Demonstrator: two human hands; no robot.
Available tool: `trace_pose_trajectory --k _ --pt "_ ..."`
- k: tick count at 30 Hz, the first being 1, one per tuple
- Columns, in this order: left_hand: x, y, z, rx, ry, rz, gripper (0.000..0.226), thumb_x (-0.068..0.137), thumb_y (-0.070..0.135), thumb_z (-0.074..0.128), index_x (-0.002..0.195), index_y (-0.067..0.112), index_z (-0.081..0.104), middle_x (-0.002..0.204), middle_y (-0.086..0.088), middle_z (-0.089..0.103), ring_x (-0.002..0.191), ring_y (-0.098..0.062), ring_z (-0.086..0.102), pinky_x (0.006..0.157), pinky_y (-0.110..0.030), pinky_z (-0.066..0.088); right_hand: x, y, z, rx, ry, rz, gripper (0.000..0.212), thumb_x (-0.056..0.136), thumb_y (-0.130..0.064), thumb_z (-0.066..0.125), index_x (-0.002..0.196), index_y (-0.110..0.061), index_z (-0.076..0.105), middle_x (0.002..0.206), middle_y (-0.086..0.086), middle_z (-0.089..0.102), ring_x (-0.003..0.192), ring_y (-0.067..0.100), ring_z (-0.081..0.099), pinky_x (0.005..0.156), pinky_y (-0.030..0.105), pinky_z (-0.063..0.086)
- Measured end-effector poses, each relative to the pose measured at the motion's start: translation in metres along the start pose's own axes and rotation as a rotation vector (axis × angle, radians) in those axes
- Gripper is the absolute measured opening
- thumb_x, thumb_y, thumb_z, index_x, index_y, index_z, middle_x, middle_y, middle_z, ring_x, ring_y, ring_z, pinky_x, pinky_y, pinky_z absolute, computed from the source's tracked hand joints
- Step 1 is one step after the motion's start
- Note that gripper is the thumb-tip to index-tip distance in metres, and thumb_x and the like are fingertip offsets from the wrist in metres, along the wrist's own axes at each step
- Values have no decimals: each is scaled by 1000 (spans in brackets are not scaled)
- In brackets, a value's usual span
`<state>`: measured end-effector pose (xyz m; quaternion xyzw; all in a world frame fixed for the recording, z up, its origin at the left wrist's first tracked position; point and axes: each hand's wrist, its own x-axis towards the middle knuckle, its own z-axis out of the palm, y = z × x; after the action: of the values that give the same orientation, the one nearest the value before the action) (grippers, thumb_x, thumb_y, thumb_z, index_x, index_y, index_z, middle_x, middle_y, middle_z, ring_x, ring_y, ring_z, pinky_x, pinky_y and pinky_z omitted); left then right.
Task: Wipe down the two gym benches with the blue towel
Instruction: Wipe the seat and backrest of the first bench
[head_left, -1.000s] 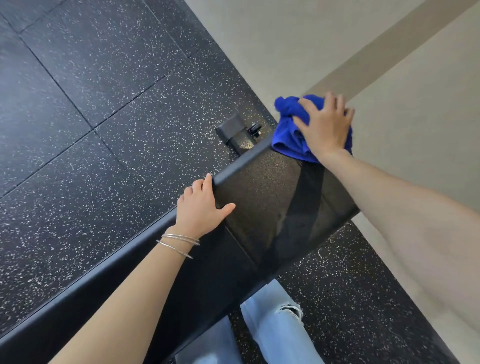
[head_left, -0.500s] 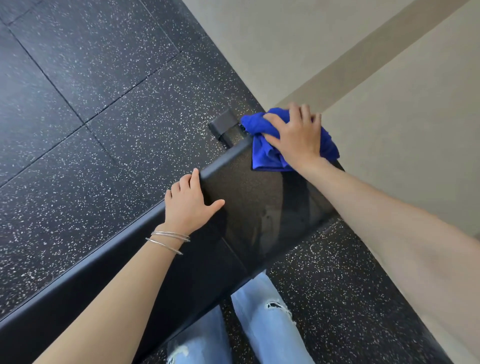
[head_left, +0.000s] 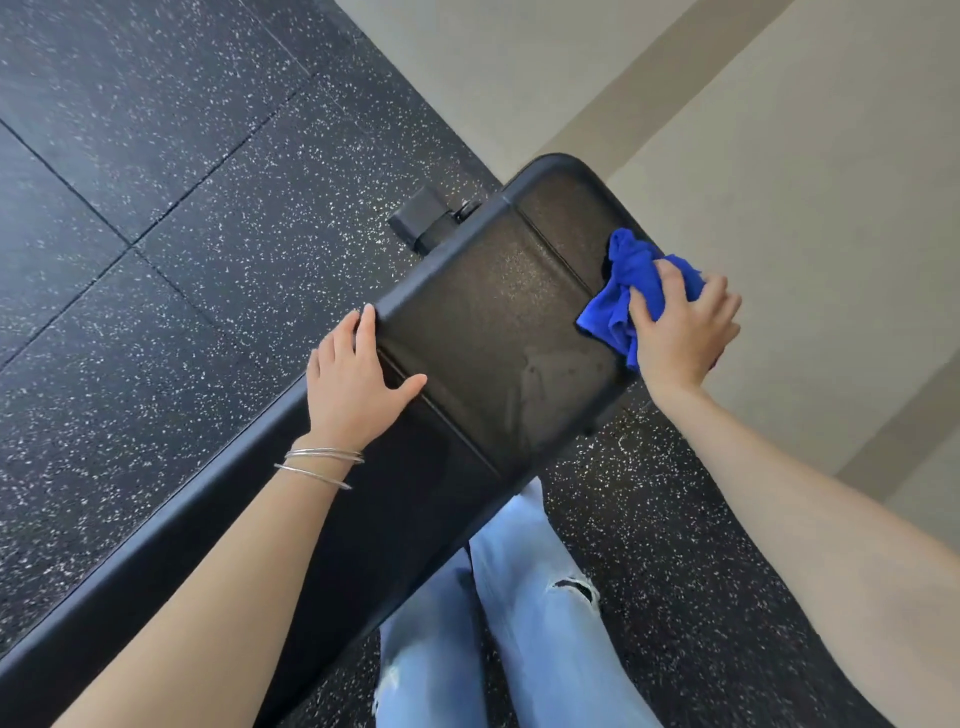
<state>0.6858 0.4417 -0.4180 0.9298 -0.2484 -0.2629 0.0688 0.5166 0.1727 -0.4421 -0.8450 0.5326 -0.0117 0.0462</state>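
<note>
Under right hand (head_left: 683, 332), blue towel (head_left: 629, 273)

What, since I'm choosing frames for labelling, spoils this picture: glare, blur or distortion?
Head view: even, soft light, no hard shadows; a pale sheen on the bench pad dulls its texture; wide-angle stretch swells both forearms toward the lower corners; the blue towel, right hand and left hand are sharp enough to label.
</note>
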Motion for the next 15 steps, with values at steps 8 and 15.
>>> trace_pose_trajectory --k 8,15 --pt "-26 -23 0 91 -44 40 101 76 57 64 150 15 9 155 -14 17 141 -35 18 112 -56 20 -86 -34 -1 93 9 162 39 86 -45 56 120 -26 59 111 18 52 91 38 49 70 45 43" --pt "-49 -52 -5 151 -89 64 103 75 59 63 150 17 6 157 -11 12 143 -33 14 110 -60 19 -213 -98 -3 74 -24 -91 46 64 -38 79 107 -29 63 97 13 57 79 33 51 61 39 41"
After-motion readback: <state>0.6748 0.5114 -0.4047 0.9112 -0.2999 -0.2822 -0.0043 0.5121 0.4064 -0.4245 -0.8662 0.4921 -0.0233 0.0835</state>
